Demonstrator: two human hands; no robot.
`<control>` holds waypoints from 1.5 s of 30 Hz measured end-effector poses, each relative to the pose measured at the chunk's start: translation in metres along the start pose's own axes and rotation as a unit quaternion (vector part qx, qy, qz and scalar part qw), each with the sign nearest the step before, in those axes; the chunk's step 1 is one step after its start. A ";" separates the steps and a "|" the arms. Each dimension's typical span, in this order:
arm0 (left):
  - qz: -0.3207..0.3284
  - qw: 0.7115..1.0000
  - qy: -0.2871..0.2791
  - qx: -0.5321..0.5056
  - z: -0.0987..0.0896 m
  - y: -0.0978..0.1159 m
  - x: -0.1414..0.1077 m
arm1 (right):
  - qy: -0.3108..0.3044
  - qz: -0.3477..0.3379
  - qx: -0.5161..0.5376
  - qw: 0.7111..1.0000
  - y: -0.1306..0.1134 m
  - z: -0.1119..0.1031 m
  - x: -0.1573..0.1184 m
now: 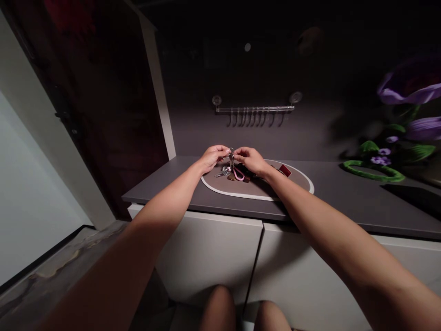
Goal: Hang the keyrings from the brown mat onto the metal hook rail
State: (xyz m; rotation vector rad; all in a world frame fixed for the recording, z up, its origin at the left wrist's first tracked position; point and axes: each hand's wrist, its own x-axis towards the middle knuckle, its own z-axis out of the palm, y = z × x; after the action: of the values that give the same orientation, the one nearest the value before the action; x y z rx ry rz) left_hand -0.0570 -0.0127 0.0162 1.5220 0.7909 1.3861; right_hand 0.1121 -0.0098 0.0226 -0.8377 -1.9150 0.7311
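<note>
Over an oval brown mat [220,186] with a white rim, my left hand [212,158] and my right hand [251,159] meet. Both are closed in a pinch on a small metal key ring [231,156], one at each side. Dark metal pieces that look like keys [232,163] hang below it. A pink strap loop [239,175] lies beneath, touching the mat. Small silver pieces [219,174] and a brownish trinket [231,177] lie close to it. Partly behind my right wrist is a dark red object [285,170]; its kind is unclear.
A clear rail with several hooks [255,109] is fixed to the dark wall behind. Purple flowers with green leaves [382,156] stand at the right of the grey countertop [161,179]. White cabinet doors [213,248] are below, a dark door [103,105] at left.
</note>
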 end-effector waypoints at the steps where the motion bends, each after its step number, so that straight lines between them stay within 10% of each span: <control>1: -0.002 1.000 -0.001 -0.009 0.000 0.000 0.000 | 0.000 -0.001 0.025 1.000 -0.002 0.000 -0.001; 25: 0.010 0.996 0.082 -0.025 0.007 0.006 0.001 | 0.071 0.018 0.200 0.977 -0.010 0.005 0.002; 31: 0.022 0.967 0.214 0.137 -0.001 -0.003 0.008 | 0.122 0.051 0.244 0.961 -0.023 0.000 0.033; 45: 0.047 0.924 0.198 0.324 -0.008 -0.022 0.015 | 0.198 0.111 0.312 0.923 -0.043 0.008 0.115</control>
State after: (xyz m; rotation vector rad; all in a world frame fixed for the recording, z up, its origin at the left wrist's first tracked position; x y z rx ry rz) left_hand -0.0596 0.0109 0.0024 1.8028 1.5651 1.6225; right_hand 0.0516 0.0537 0.1086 -0.7228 -1.1308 1.1339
